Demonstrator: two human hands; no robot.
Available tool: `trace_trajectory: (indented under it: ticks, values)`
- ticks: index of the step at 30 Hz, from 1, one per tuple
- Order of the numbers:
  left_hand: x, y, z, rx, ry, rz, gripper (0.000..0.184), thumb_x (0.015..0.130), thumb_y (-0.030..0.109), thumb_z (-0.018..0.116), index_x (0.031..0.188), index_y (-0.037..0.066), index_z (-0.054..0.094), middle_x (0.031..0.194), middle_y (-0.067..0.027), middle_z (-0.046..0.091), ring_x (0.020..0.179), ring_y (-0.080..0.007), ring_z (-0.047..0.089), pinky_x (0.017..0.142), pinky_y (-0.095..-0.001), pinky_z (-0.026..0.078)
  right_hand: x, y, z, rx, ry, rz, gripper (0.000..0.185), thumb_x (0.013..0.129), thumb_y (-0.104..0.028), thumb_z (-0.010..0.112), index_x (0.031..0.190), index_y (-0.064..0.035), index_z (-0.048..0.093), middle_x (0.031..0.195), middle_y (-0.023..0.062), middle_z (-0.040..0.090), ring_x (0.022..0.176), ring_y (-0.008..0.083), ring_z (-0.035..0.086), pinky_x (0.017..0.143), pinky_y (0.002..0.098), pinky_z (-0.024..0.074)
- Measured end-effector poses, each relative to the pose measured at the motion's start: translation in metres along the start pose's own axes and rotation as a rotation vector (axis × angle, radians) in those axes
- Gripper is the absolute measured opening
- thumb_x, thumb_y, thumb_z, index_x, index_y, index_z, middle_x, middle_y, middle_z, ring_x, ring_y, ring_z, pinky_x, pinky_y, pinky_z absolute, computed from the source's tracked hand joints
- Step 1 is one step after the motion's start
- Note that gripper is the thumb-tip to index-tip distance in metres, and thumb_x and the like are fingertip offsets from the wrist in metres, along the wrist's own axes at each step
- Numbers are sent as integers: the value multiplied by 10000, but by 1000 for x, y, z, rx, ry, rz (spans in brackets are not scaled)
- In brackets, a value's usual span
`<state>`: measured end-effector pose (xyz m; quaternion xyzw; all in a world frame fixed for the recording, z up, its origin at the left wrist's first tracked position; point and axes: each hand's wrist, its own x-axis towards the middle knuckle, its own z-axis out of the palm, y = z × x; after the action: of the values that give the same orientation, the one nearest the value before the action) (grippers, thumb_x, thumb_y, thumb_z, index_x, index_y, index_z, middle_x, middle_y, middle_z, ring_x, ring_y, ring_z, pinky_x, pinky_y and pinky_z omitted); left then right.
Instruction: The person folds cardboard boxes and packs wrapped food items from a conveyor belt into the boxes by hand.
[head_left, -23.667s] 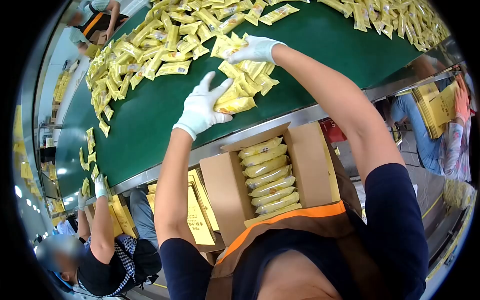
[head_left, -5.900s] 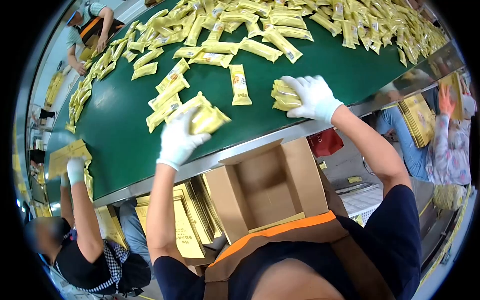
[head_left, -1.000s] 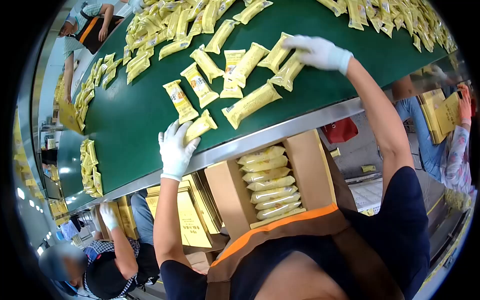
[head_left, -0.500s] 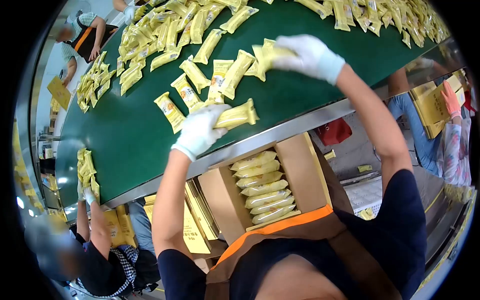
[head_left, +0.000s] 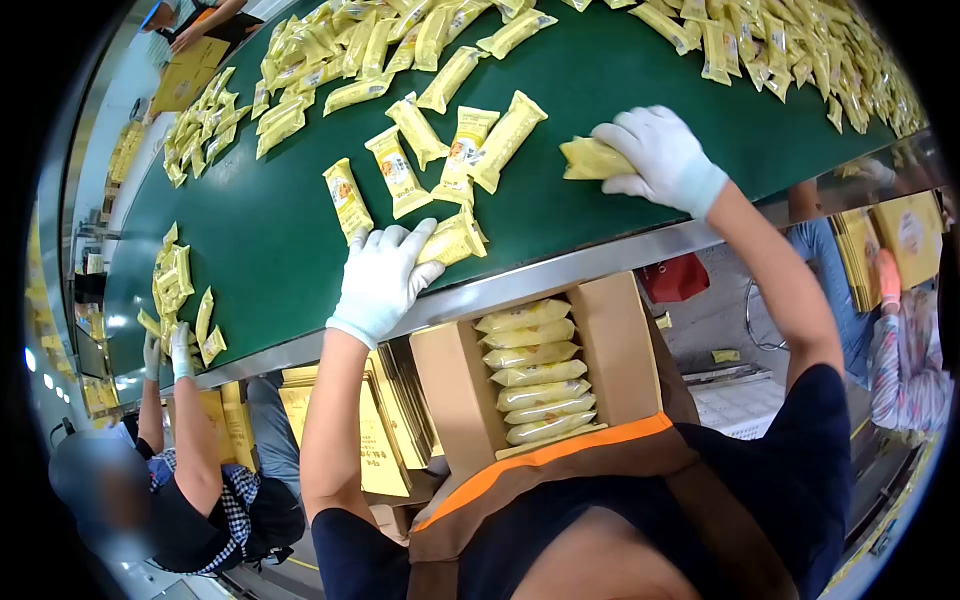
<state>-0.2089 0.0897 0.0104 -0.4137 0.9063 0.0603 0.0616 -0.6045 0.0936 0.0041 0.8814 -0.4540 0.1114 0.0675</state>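
Note:
My left hand [head_left: 382, 278], in a white glove, grips yellow packets [head_left: 452, 240] near the front edge of the green table. My right hand [head_left: 660, 160], also gloved, is closed on a yellow packet [head_left: 592, 158] over the green surface to the right. Several loose packets [head_left: 398, 172] lie between and beyond my hands. Below the table edge, in front of my body, an open cardboard box [head_left: 458, 395] holds a row of yellow packets [head_left: 540, 378] lying side by side.
The green table [head_left: 270, 240] has a metal front edge, with packet heaps [head_left: 800, 50] at its far side. Folded yellow cartons [head_left: 375, 430] stand left of the box. A co-worker's gloved hands [head_left: 180, 350] touch packets at the left; other people work at the upper left and right.
My right hand has moved right and nearer with its packet, away from the loose ones. My left hand has shifted slightly left and nearer. Co-workers' hands have moved too.

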Motion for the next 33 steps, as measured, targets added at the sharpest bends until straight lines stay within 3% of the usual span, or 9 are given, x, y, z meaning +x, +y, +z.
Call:
trace_trajectory:
  ticks: [7, 11, 13, 19, 21, 24, 27, 31, 33]
  values:
    - [-3, 19, 7, -83, 23, -47, 751, 807, 435, 697, 1449, 140, 444, 1047, -144, 587, 1016, -333, 596, 901, -437, 491, 19, -9, -13, 335, -444, 296, 654, 745, -490, 744, 1224, -79, 573, 1134, 141, 612, 1041, 333, 608, 911, 415, 489]
    - [-5, 4, -3, -449, -75, -158, 746, 672, 380, 790, 1323, 93, 566, 1054, -160, 588, 1004, -361, 593, 903, -406, 492, 88, -15, 3, 335, -56, -185, 686, 673, -532, 767, 1169, -86, 608, 1167, 168, 602, 1105, 335, 592, 935, 414, 475]
    - [-3, -21, -5, -653, -26, -98, 745, 656, 386, 814, 1268, 25, 591, 1102, -183, 598, 1011, -345, 606, 921, -392, 488, 117, -19, 26, 208, -266, -181, 718, 650, -568, 764, 1182, -109, 617, 1171, 161, 599, 1112, 327, 585, 932, 411, 474]
    - [28, -31, -25, -1207, 321, -416, 616, 809, 245, 740, 1311, -33, 516, 1115, -75, 629, 932, -127, 603, 814, -283, 509, 95, -38, 13, 399, -526, 14, 757, 632, -598, 740, 1232, -150, 627, 1179, 171, 580, 1110, 355, 570, 916, 417, 483]
    - [59, -34, -17, -1165, 250, -381, 645, 797, 308, 745, 1315, -5, 523, 1093, -131, 651, 950, -203, 636, 847, -319, 511, 78, -46, 21, 391, -411, -8, 724, 644, -568, 742, 1212, -132, 634, 1159, 169, 572, 1090, 344, 574, 902, 413, 485]
    - [84, -15, -6, -224, 116, -411, 769, 730, 542, 733, 1282, 39, 554, 1111, -217, 677, 1069, -402, 629, 978, -411, 460, 68, -56, 8, 217, -460, -51, 645, 674, -494, 756, 1186, -121, 628, 1107, 128, 582, 1048, 316, 585, 893, 410, 473]
    - [68, -30, -25, -393, -139, -418, 773, 718, 521, 744, 1304, 57, 550, 1102, -212, 681, 1077, -366, 637, 956, -381, 474, 40, -32, -2, 119, -141, -69, 695, 655, -437, 790, 1245, -127, 590, 1107, 136, 604, 1044, 319, 595, 867, 405, 484]
    - [19, -60, -24, -485, -167, -400, 773, 683, 499, 775, 1272, 42, 573, 1084, -193, 682, 1019, -324, 655, 906, -351, 496, 23, -19, -6, 355, -398, 381, 799, 600, -405, 821, 1276, -72, 556, 1157, 166, 622, 1086, 353, 587, 899, 414, 498]
    - [5, -66, -20, -633, -73, -449, 788, 690, 491, 779, 1277, 9, 568, 1076, -193, 684, 1004, -329, 656, 913, -342, 494, 36, -12, -1, 412, -425, 195, 798, 574, -410, 817, 1238, -40, 575, 1097, 183, 630, 1070, 362, 593, 941, 410, 489]
